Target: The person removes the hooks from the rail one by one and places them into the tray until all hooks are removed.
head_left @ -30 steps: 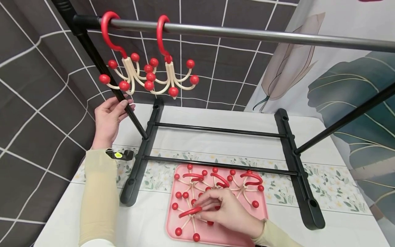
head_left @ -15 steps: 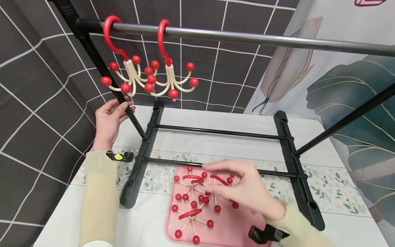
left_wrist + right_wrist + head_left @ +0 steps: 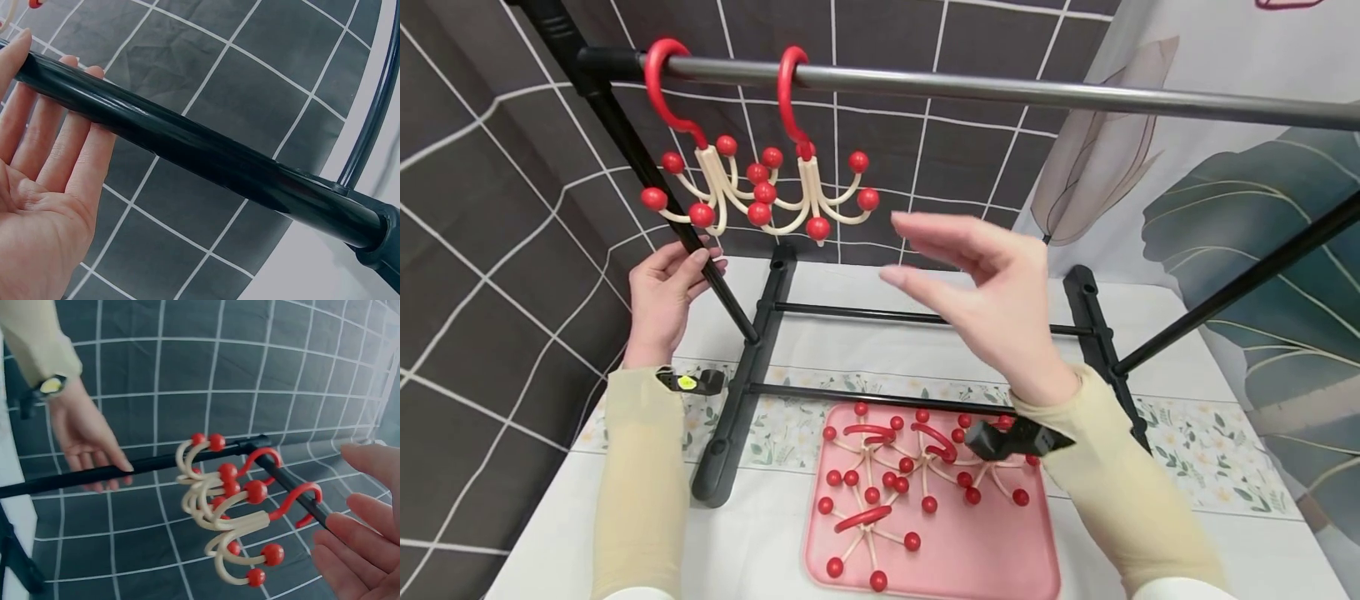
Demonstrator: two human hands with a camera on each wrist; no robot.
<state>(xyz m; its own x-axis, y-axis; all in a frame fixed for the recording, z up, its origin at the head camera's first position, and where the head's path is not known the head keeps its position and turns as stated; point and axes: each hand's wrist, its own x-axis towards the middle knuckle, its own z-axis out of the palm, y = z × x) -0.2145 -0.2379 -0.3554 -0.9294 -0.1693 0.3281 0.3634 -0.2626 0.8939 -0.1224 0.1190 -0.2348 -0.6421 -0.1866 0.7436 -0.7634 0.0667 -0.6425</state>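
My left hand (image 3: pixel 662 300) holds the rack's slanted black post (image 3: pixel 724 292), thumb on the near side and fingers behind it. The left wrist view also shows the fingers (image 3: pixel 81 150) lying across the black tube (image 3: pixel 169 137). Raised in mid-air, my right hand (image 3: pixel 992 283) has its thumb and fingers spread apart with nothing between them. It is right of two rotating claw hangers with red hooks and red ball tips: one hanger (image 3: pixel 711 171) at the bar's left end, the other (image 3: pixel 808 179) beside it. In the right wrist view, those hangers (image 3: pixel 244 522) appear left of my fingers.
Below, a pink tray (image 3: pixel 985 542) carries several more claw hangers (image 3: pixel 865 525), mostly at its back and left. The metal top bar (image 3: pixel 1000 87) spans the rack. Two low black crossbars (image 3: pixel 850 393) join its feet. A dark grid-patterned cloth (image 3: pixel 880 150) stands behind.
From the tray, my right hand has risen to just below the top bar, carrying nothing. The left hand keeps its hold on the post. All the hangers stay where they were.
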